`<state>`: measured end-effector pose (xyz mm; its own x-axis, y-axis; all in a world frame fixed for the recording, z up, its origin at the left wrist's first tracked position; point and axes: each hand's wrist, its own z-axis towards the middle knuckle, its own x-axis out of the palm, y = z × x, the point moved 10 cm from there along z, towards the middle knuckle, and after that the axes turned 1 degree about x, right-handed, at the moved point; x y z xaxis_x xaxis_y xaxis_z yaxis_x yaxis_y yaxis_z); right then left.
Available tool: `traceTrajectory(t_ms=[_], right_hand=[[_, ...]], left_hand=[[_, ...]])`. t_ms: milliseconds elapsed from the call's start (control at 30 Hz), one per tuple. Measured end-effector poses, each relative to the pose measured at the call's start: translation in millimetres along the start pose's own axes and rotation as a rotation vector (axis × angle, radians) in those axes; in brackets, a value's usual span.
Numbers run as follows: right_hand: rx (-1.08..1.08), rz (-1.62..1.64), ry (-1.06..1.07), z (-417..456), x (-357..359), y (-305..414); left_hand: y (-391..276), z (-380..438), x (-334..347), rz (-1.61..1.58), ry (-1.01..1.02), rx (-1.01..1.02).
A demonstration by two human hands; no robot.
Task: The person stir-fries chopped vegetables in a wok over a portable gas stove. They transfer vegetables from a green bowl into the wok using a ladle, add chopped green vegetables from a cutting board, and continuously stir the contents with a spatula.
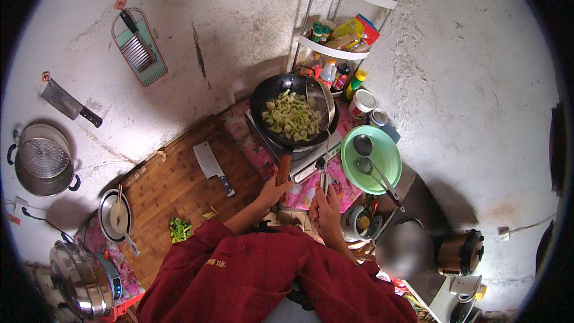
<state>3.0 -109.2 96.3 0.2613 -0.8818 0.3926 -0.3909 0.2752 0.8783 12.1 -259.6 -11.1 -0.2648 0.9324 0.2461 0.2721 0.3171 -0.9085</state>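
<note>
A black wok (269,89) with cut cauliflower (289,116) inside sits on a gas stove (309,166). Its wooden handle (284,168) is gripped by my left hand (271,193). My right hand (326,211) is closed around the handle of a wire-mesh strainer (320,98), whose basket lies over the right side of the wok, partly above the cauliflower. Right of the stove, a light green basin (390,143) holds a black ladle (363,145) and a slotted utensil (363,165), their handles over its rim.
A cleaver (208,160) and chopped greens (180,230) lie on the wooden board (157,202) at left. Behind the stove stands a corner shelf (334,48) with bottles. Jars (362,102) stand beside it. A pan with chopsticks (106,215) rests at the board's left edge.
</note>
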Motion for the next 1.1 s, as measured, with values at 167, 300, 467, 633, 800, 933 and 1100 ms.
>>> traceTrajectory(t_ms=[167,300,467,633,800,933,1100], right_hand=[[-0.001,-0.006,0.018,1.8,3.1,-0.6],[-0.01,-0.014,0.024,3.4,4.0,-1.3],[-0.001,-0.018,0.019,4.0,6.7,0.9],[0.003,0.011,0.022,7.2,2.7,-5.4],[0.009,-0.004,0.023,5.4,6.6,-3.0],[0.001,0.007,0.017,7.2,3.6,-5.8],[0.012,-0.012,0.022,5.2,7.1,-2.4]], left_hand=[[1.6,0.1,-2.2,0.01,-0.012,-0.005],[-0.5,0.8,-1.1,0.015,0.005,0.017],[5.1,3.3,-2.3,0.036,0.019,0.007],[1.4,2.4,-0.2,0.005,0.033,0.031],[3.1,2.6,-2.8,0.014,0.009,0.024],[0.1,-1.3,-0.4,-0.007,0.018,-0.028],[-0.2,0.6,0.5,0.015,0.035,0.002]])
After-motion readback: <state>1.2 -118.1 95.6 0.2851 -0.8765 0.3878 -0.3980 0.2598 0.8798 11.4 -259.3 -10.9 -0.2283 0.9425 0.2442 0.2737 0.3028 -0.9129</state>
